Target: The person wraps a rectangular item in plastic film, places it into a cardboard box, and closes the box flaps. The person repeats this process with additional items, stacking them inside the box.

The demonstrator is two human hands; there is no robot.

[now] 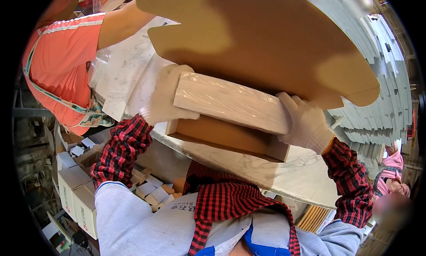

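Cardboard box (228, 123) between left hand (166, 98); right hand (306, 123).

I saw a large brown cardboard box (262, 52) raised overhead — white cartons (77, 198) with red-printed sides stood stacked low at my left.

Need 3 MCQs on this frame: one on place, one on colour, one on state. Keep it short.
1. Where is the wrapped pale slab?
A. On the floor
B. Between both hands, on top of a cardboard tray
C. In the white cartons

2. What colour are the person's sleeves?
A. Red and black check
B. Plain blue
C. Yellow

3. How is the left hand?
A. Bare and hanging free
B. Gloved, gripping the slab's end
C. Resting flat on the marble table

Answers: 1 B, the right hand and the left hold its ends above the cardboard tray. 2 A, the check shows on both forearms. 3 B, a white glove wraps the slab's left end.
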